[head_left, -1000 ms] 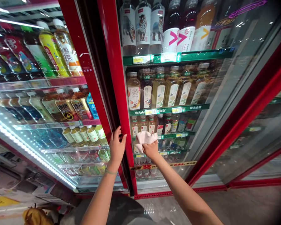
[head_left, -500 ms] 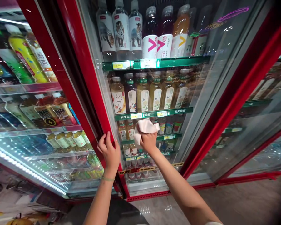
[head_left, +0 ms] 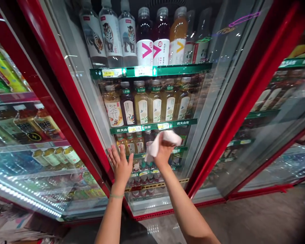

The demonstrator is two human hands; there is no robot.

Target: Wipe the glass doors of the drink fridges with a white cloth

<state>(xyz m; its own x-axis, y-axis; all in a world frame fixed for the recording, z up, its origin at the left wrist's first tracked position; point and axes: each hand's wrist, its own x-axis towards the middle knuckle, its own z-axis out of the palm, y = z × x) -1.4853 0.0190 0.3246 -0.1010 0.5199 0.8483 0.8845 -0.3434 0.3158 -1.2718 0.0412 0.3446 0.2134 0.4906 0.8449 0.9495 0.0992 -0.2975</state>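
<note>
A pale pinkish-white cloth [head_left: 156,144] is bunched in my right hand [head_left: 164,156], held up at the glass door of a drinks fridge. The cloth hides part of the third shelf. My left hand [head_left: 122,166] is spread, fingers pointing up, at the left side of the same door, overlapping its red frame [head_left: 73,88] and the glass; whether it presses on them I cannot tell. Behind the glass stand tea bottles [head_left: 142,105] in a row on a green-edged shelf [head_left: 188,122].
Higher up are bottles with tiger labels [head_left: 109,37] and vitamin drinks [head_left: 144,44]. Another fridge section with lit shelves [head_left: 20,149] lies to the left. On the right runs a thick red door frame [head_left: 239,98]. Grey floor [head_left: 244,217] shows at lower right.
My right hand and the cloth have shifted right across the glass. My left hand has moved off the red frame toward the glass, fingers straighter. The view has swung right.
</note>
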